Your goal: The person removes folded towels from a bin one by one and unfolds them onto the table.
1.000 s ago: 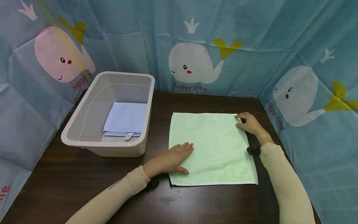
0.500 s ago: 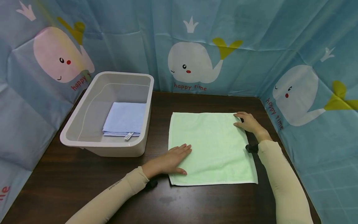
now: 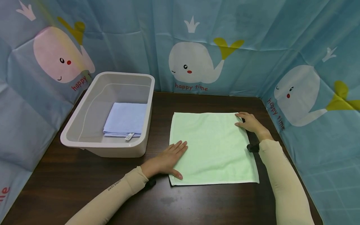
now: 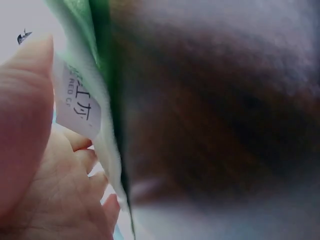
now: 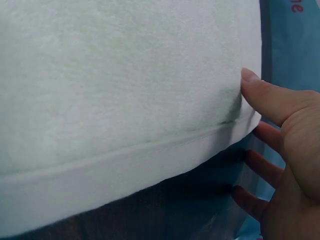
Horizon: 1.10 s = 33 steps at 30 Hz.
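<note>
Well, the blue curtain [image 3: 253, 31] is hanging along the back and sides, and the dark table [image 3: 56, 184] is spreading out before it. A grey tub [image 3: 98, 144] is standing at the left. The green towel [image 3: 216, 147] is lying flat on the table, near the tub's right side but apart from it. Inside the tub, a folded blue cloth [image 3: 126, 117] is resting.

The towel is looking light, soft and floppy, its fuzzy face suggesting little slip and nothing to break. Its hemmed corners are probably offering the surest hold, thumb above and fingers beneath, since a single grip would likely leave it sagging.

The left hand [image 3: 167, 157] is lying across the towel's left edge, fingers straight and slightly spread, thumb standing apart. The right hand [image 3: 251, 122] is touching the far right corner, thumb on the edge, fingers loosely bent and parted; no pinch is showing.

As for writing, red "happy time" lettering [image 3: 191, 87] is repeating on the curtain. Dark print [image 3: 114, 185] is running along the left sleeve [image 3: 99, 203], too small to read. By the left thumb, the towel's white label [image 4: 77, 107] is showing Chinese characters and "RED". The cloth's tag [image 3: 129, 136] is staying illegible.
</note>
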### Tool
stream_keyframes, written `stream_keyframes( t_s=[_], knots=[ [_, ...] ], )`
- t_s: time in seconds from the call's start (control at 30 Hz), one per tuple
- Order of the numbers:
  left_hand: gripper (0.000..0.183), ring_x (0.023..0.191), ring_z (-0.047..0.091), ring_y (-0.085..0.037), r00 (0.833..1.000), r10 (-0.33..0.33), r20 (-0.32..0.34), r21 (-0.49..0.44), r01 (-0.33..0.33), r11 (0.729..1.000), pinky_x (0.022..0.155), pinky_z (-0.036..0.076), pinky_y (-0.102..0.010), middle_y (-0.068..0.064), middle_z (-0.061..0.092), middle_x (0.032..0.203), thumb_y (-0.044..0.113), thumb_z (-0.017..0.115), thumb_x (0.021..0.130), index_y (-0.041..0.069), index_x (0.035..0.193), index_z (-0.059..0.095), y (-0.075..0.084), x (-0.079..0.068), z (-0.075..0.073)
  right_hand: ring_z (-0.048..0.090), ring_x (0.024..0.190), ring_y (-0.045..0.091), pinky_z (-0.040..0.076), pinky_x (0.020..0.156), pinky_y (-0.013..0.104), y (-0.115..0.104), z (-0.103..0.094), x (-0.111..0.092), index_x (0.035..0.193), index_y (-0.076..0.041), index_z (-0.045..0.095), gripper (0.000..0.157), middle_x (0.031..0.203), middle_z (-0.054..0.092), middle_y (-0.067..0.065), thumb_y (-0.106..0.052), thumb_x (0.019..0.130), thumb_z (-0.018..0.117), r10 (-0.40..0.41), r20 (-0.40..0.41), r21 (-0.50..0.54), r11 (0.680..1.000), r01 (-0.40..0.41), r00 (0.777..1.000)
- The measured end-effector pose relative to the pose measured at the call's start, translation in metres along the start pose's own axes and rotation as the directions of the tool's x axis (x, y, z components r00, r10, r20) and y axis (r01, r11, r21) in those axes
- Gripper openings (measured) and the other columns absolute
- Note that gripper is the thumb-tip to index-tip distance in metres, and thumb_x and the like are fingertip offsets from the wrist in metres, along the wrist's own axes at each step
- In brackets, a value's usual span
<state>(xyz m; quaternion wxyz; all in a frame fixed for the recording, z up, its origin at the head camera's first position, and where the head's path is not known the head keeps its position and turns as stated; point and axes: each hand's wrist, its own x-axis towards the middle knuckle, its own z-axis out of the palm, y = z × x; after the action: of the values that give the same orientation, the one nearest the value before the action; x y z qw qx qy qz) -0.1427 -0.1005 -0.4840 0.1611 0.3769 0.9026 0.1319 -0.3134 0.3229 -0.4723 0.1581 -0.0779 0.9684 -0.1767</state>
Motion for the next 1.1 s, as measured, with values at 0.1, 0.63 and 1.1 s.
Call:
stream_keyframes(
  t_s=[0.1, 0.63, 1.1],
  knots=[
    [0.12, 0.151, 0.001, -0.028, 1.0, 0.0, -0.007, 0.003, 0.0, 1.0, 0.121, 0.015, -0.048, -0.008, 0.0, 0.162, 0.067, 0.068, 0.067, 0.007, 0.152, 0.008, -0.002, 0.002, 0.0, 0.014, 0.14, 0.046, 0.02, 0.109, 0.066, -0.001, 0.0, 0.001, 0.149, -0.01, 0.029, 0.064, 0.156, 0.018, 0.021, -0.032, 0.094, 0.056, -0.004, -0.006, 0.005, 1.0, 0.004, 1.0],
    [0.121, 0.151, 0.002, -0.027, 0.997, -0.074, -0.019, 0.04, 0.074, 0.996, 0.121, 0.016, -0.046, -0.008, 0.0, 0.162, 0.069, 0.066, 0.067, 0.008, 0.152, 0.008, -0.016, 0.008, -0.008, 0.011, 0.14, 0.049, 0.018, 0.107, 0.07, -0.002, -0.002, 0.01, 0.15, -0.014, 0.025, 0.064, 0.157, 0.013, 0.022, -0.033, 0.096, 0.053, 0.011, -0.004, 0.0, 1.0, -0.011, 1.0],
    [0.12, 0.15, 0.001, -0.029, 0.997, -0.078, -0.012, -0.005, 0.078, 0.997, 0.121, 0.014, -0.048, -0.01, -0.001, 0.161, 0.067, 0.068, 0.068, 0.007, 0.152, 0.007, -0.018, 0.01, -0.013, 0.009, 0.141, 0.05, 0.015, 0.106, 0.071, -0.002, 0.001, 0.014, 0.151, -0.017, 0.021, 0.064, 0.157, 0.011, 0.023, -0.034, 0.097, 0.05, 0.008, -0.013, -0.016, 1.0, -0.008, 1.0]
  ],
)
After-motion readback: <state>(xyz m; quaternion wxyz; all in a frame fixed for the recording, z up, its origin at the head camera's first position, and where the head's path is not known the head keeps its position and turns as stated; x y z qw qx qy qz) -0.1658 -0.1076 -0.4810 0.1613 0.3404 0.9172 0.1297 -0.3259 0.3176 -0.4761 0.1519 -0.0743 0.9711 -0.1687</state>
